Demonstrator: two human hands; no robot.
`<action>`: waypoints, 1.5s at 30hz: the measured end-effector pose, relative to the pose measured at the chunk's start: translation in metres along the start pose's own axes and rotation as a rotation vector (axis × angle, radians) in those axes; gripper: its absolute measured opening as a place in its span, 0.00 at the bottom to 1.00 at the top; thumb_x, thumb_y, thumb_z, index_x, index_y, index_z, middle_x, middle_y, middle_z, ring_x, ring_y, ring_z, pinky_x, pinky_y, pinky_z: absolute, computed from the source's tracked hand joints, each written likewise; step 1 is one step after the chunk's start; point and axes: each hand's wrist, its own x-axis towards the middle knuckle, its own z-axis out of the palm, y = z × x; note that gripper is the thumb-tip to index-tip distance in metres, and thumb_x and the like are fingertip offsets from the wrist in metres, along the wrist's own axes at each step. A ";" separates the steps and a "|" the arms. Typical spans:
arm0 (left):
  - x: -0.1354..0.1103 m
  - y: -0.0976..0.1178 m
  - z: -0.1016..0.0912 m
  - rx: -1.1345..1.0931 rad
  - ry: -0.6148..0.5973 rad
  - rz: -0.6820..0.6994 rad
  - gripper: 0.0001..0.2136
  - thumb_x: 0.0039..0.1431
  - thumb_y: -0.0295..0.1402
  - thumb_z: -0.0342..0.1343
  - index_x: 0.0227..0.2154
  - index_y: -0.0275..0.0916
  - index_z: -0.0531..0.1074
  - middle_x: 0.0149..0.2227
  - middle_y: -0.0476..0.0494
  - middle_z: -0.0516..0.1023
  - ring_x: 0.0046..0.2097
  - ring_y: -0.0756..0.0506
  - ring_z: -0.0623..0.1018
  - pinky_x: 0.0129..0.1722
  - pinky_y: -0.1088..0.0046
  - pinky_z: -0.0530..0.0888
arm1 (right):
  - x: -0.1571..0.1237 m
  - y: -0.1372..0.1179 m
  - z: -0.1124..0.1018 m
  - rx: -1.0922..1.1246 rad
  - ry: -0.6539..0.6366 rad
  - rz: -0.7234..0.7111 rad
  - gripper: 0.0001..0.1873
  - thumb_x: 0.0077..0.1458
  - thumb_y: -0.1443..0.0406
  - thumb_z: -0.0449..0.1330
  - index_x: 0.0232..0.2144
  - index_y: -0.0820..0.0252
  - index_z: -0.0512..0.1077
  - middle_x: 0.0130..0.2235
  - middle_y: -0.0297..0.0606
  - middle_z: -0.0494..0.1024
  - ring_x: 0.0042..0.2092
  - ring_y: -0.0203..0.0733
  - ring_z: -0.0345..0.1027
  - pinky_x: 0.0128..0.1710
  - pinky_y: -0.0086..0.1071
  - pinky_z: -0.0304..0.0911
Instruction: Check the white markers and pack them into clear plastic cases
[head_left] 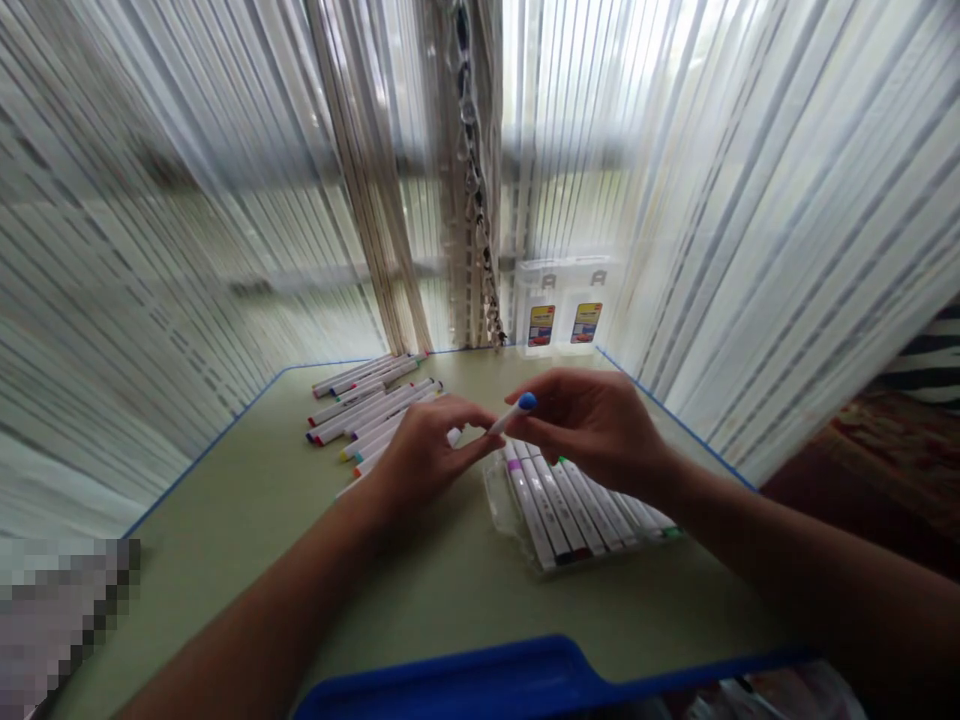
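Note:
My left hand (pixel 435 440) pinches the white body of a marker (pixel 508 416) between thumb and fingertips. The marker is tilted, and its rounded blue end points up and to the right. At that blue end are the fingertips of my right hand (pixel 589 420), closed in a pinch; whether they grip the marker or only touch it is hard to make out. Beneath my right hand lies a clear plastic pouch (pixel 496 500) with a row of white markers (pixel 559 510) side by side. Loose white markers (pixel 367 405) with coloured ends are spread left of my left hand, which partly covers them.
A clear plastic case (pixel 568 280) with two yellow and blue labels stands at the table's far edge. String curtains (pixel 225 200) hang around the green table (pixel 225 520). A blue tray edge (pixel 450 685) lies at the front, with a bag of items (pixel 772 695) beside it.

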 end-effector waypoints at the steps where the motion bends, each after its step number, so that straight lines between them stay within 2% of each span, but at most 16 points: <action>1: 0.000 0.001 0.000 0.002 0.008 0.008 0.06 0.60 0.35 0.62 0.36 0.40 0.81 0.33 0.46 0.83 0.34 0.47 0.78 0.37 0.72 0.69 | -0.001 0.000 0.000 -0.032 -0.006 -0.025 0.13 0.50 0.60 0.72 0.34 0.63 0.78 0.27 0.34 0.78 0.23 0.30 0.68 0.20 0.25 0.65; 6: 0.000 0.005 0.002 0.017 0.039 0.006 0.05 0.59 0.32 0.62 0.34 0.38 0.81 0.31 0.45 0.81 0.33 0.48 0.76 0.35 0.73 0.68 | -0.005 -0.006 0.003 -0.176 -0.023 -0.161 0.09 0.52 0.65 0.70 0.36 0.63 0.79 0.26 0.33 0.78 0.25 0.30 0.69 0.24 0.23 0.67; 12: 0.000 0.007 0.004 0.009 0.048 0.003 0.03 0.58 0.29 0.62 0.31 0.35 0.79 0.31 0.44 0.79 0.34 0.47 0.76 0.34 0.73 0.68 | -0.005 -0.011 0.005 -0.202 -0.052 -0.279 0.06 0.52 0.71 0.69 0.35 0.67 0.78 0.27 0.32 0.78 0.24 0.29 0.68 0.24 0.22 0.67; 23: 0.000 0.009 0.002 -0.009 0.034 0.035 0.05 0.59 0.28 0.61 0.28 0.36 0.76 0.30 0.46 0.79 0.34 0.49 0.76 0.34 0.74 0.67 | -0.007 -0.012 0.005 -0.272 -0.049 -0.323 0.06 0.52 0.71 0.69 0.36 0.67 0.78 0.25 0.31 0.76 0.24 0.28 0.68 0.24 0.20 0.66; 27: 0.000 0.010 0.002 -0.011 0.028 0.034 0.03 0.59 0.28 0.62 0.30 0.36 0.77 0.31 0.47 0.79 0.34 0.49 0.76 0.34 0.74 0.67 | -0.007 -0.011 0.004 -0.275 -0.050 -0.325 0.06 0.53 0.71 0.69 0.36 0.66 0.78 0.25 0.31 0.76 0.25 0.28 0.69 0.25 0.21 0.67; 33: 0.001 0.010 0.002 0.029 0.025 0.025 0.04 0.59 0.29 0.61 0.34 0.36 0.80 0.31 0.46 0.79 0.34 0.49 0.76 0.34 0.74 0.68 | -0.005 -0.011 0.002 -0.252 -0.045 -0.305 0.07 0.51 0.71 0.69 0.35 0.66 0.78 0.26 0.31 0.77 0.25 0.28 0.69 0.24 0.21 0.67; 36: 0.001 0.007 0.002 0.040 0.045 0.016 0.05 0.60 0.31 0.61 0.37 0.38 0.80 0.32 0.47 0.80 0.34 0.49 0.76 0.35 0.74 0.69 | -0.002 -0.008 0.001 -0.186 0.046 -0.242 0.07 0.50 0.70 0.70 0.33 0.64 0.77 0.25 0.31 0.77 0.24 0.29 0.69 0.23 0.22 0.66; 39: 0.001 0.004 0.001 0.042 0.075 -0.018 0.05 0.59 0.33 0.63 0.36 0.38 0.80 0.32 0.48 0.80 0.34 0.49 0.77 0.36 0.74 0.69 | 0.004 -0.004 -0.002 -0.037 0.171 -0.116 0.09 0.50 0.65 0.71 0.31 0.64 0.76 0.25 0.31 0.76 0.21 0.29 0.66 0.18 0.23 0.62; 42: 0.002 0.002 -0.001 0.029 0.100 -0.075 0.06 0.59 0.35 0.63 0.35 0.38 0.80 0.31 0.47 0.80 0.33 0.49 0.77 0.35 0.73 0.70 | 0.011 0.000 -0.007 0.049 0.230 -0.008 0.13 0.49 0.61 0.72 0.29 0.65 0.75 0.23 0.31 0.74 0.18 0.28 0.63 0.14 0.24 0.58; 45: 0.002 0.000 -0.003 -0.001 0.115 -0.147 0.09 0.59 0.37 0.63 0.33 0.37 0.81 0.29 0.46 0.80 0.31 0.49 0.77 0.33 0.73 0.69 | 0.016 0.005 -0.013 0.092 0.281 0.054 0.14 0.49 0.60 0.71 0.28 0.65 0.75 0.25 0.33 0.75 0.18 0.28 0.64 0.15 0.24 0.60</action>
